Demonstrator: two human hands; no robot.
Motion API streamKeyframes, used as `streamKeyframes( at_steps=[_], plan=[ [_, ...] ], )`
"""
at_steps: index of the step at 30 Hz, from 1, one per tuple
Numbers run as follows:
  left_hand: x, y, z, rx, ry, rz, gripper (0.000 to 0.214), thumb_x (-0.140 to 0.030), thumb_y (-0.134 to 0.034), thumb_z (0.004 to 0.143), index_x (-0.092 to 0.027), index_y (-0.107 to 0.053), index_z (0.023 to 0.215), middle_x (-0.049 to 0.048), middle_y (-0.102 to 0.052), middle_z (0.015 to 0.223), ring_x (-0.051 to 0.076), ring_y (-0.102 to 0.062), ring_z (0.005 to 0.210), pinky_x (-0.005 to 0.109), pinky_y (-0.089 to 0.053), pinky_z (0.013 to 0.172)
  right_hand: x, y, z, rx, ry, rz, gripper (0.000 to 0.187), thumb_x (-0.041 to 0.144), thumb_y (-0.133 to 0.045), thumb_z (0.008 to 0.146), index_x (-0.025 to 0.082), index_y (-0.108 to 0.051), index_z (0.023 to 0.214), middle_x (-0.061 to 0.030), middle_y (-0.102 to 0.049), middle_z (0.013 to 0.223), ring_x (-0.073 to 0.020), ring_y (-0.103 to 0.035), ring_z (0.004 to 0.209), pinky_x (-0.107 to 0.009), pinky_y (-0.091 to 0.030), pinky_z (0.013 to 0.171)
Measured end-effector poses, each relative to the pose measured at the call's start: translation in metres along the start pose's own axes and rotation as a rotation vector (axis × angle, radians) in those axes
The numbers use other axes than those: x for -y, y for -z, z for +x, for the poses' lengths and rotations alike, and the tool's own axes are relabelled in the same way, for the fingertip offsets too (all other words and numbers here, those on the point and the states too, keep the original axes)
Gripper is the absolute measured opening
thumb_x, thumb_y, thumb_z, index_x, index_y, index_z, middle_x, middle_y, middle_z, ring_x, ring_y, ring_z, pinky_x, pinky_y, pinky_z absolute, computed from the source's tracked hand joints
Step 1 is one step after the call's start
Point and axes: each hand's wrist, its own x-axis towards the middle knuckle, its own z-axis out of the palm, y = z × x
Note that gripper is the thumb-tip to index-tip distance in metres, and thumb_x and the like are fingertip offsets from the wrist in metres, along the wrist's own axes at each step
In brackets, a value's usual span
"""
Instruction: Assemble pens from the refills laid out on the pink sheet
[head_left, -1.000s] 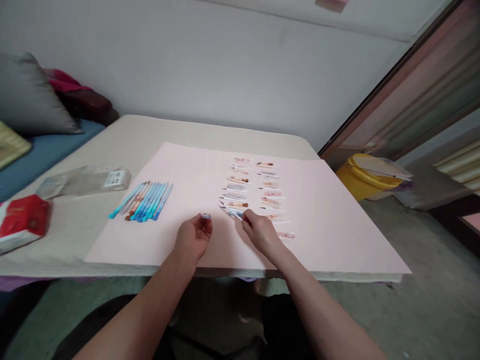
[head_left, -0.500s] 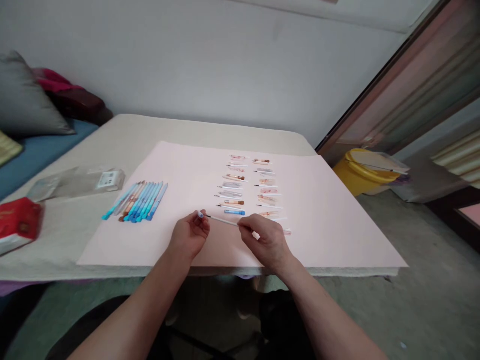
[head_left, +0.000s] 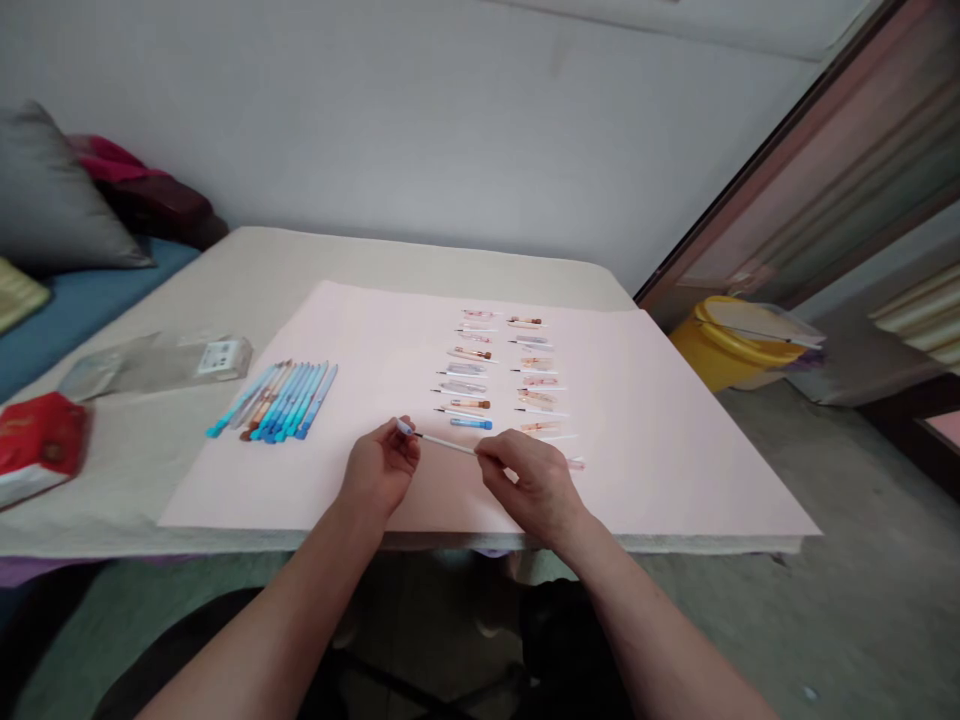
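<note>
In the head view, my right hand [head_left: 534, 478] pinches the rear end of a slim white pen refill [head_left: 450, 445]. The refill's dark tip points left, at a small pale blue pen part [head_left: 405, 427] pinched in the fingertips of my left hand [head_left: 379, 468]. I cannot tell whether tip and part touch. Just beyond lies a short blue pen piece [head_left: 471, 424]. Pen pieces and white refills are laid out in two columns, the left one around a brown-ended piece [head_left: 471, 404], the right one around a pinkish piece [head_left: 540, 381].
A pink sheet [head_left: 660, 430] covers much of the table [head_left: 420, 255]. Several blue and brown pens [head_left: 289, 400] lie side by side at the left. Farther left are a clear plastic bag [head_left: 154, 365] and a red packet [head_left: 41, 440]. A yellow bin [head_left: 712, 345] stands right of the table.
The pale blue part in my left fingers is turned slightly and shows a little more. Both hands and the refill hold nearly the same place; the view has shifted slightly.
</note>
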Motion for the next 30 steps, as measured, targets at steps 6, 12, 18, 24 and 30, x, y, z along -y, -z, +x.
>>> streamKeyframes(
  at_steps=[6,12,18,24,30],
  plan=[
    [0.005,0.000,-0.002,0.027,-0.147,0.094,0.003,-0.010,-0.058,0.076,-0.011,-0.060,0.078,0.0054,-0.062,0.068,0.010,-0.059,0.057,0.017,-0.047,0.047,-0.002,-0.001,-0.001,0.044,0.022,-0.033,0.017,0.011,-0.043,0.083,0.020,-0.058,0.080,-0.0011,-0.058,0.066,-0.0119,-0.053,0.062,-0.022,-0.041,0.058],
    [0.009,-0.003,-0.008,0.064,-0.229,0.161,0.005,-0.013,-0.061,0.072,-0.013,-0.059,0.077,0.0043,-0.063,0.069,0.011,-0.060,0.059,0.018,-0.046,0.049,-0.002,-0.001,-0.003,0.052,0.015,-0.038,0.016,0.012,-0.043,0.085,0.019,-0.057,0.082,-0.0019,-0.057,0.068,-0.0128,-0.053,0.065,-0.024,-0.040,0.060],
    [0.010,-0.006,-0.017,0.110,-0.338,0.247,0.010,-0.018,-0.064,0.070,-0.015,-0.058,0.077,0.0034,-0.063,0.070,0.011,-0.060,0.062,0.019,-0.044,0.051,-0.002,-0.002,-0.003,0.046,0.019,-0.047,0.016,0.013,-0.043,0.086,0.019,-0.057,0.082,-0.0018,-0.057,0.067,-0.0128,-0.053,0.064,-0.023,-0.040,0.059],
    [0.015,-0.007,-0.024,0.145,-0.321,0.292,0.012,-0.021,-0.065,0.071,-0.015,-0.058,0.079,0.0034,-0.064,0.072,0.012,-0.060,0.063,0.020,-0.043,0.053,-0.006,-0.006,-0.006,0.104,-0.043,-0.067,0.015,0.019,-0.045,0.088,0.019,-0.060,0.087,-0.0027,-0.062,0.071,-0.0133,-0.057,0.065,-0.023,-0.042,0.062],
    [0.020,-0.006,-0.027,0.174,-0.346,0.315,0.017,-0.025,-0.067,0.070,-0.017,-0.056,0.081,0.0028,-0.065,0.073,0.013,-0.062,0.066,0.021,-0.043,0.054,-0.006,-0.011,-0.004,0.129,-0.166,-0.019,0.015,0.021,-0.047,0.087,0.021,-0.062,0.087,-0.0020,-0.067,0.075,-0.0132,-0.061,0.068,-0.022,-0.044,0.063]
  ],
)
